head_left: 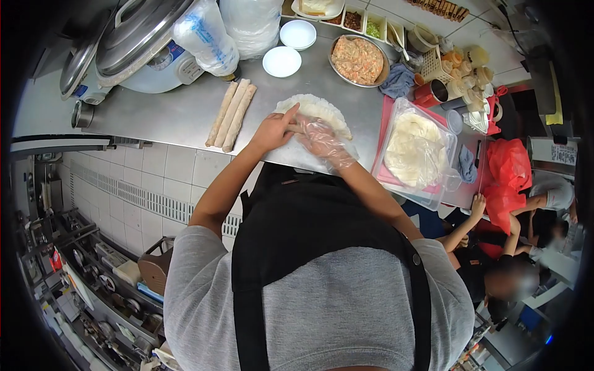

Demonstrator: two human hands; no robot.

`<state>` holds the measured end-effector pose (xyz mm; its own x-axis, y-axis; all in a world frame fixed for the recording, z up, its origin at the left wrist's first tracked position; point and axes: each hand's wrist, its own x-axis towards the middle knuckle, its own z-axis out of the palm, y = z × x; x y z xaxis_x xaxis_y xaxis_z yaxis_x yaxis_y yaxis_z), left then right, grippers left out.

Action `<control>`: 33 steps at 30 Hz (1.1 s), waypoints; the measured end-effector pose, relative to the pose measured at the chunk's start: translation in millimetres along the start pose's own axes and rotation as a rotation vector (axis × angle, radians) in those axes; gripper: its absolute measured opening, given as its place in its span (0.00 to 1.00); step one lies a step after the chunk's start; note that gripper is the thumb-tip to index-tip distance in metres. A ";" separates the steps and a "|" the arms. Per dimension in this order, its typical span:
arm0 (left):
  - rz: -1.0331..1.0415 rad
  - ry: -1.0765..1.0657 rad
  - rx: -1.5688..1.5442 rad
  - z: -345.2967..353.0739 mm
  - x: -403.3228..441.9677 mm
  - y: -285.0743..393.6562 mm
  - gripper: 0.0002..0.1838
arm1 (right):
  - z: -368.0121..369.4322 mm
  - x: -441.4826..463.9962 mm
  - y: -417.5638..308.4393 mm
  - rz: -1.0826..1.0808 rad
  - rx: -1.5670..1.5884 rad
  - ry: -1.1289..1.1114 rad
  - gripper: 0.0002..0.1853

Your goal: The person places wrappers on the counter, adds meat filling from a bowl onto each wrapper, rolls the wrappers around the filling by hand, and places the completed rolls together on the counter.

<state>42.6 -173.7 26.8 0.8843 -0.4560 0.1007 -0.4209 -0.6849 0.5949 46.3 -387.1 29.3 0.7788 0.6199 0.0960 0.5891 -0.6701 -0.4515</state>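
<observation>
On the counter (167, 114), hands (273, 132) (318, 137) touch dough (315, 106); the bag's (207, 40) blue print is illegible.

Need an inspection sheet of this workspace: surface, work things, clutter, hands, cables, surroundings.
Surface: metal counter; fine soiling can't be judged.
Work things: pale dough sheet near the front edge; three speckled rolls side by side to its left; filling in a metal bowl behind.
Clutter: white bowls behind the sheet; blue cloth beside the metal bowl; clear box with dough, on the right.
Left hand: bare, at the sheet.
Right hand: in a clear plastic glove, over the sheet; grip unclear on both.
Cables: nothing seen by the hands.
Surroundings: floor grate at left; co-workers at right.
</observation>
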 end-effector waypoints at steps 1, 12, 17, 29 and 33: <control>-0.004 0.003 0.002 -0.8 -1.6 -2.9 0.46 | 3.1 3.7 -0.6 0.005 0.050 -0.065 0.38; 0.187 0.187 0.055 -3.5 -1.4 12.1 0.29 | -41.9 -0.9 86.6 -0.038 -0.114 0.020 0.23; 0.150 -0.004 0.066 59.9 45.5 67.7 0.26 | -17.4 54.9 89.2 -0.091 -0.092 -0.215 0.27; 0.050 -0.076 0.078 83.9 43.8 84.5 0.22 | -35.7 65.5 76.0 -0.034 -0.043 -0.498 0.30; 0.052 -0.185 0.070 84.0 49.0 85.3 0.21 | -36.0 58.2 70.2 0.001 -0.031 -0.492 0.29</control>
<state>33.0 -302.2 15.4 0.8117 -0.5837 -0.0225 -0.4835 -0.6930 0.5348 140.6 -412.7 35.1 0.5894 0.7335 -0.3385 0.6003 -0.6781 -0.4240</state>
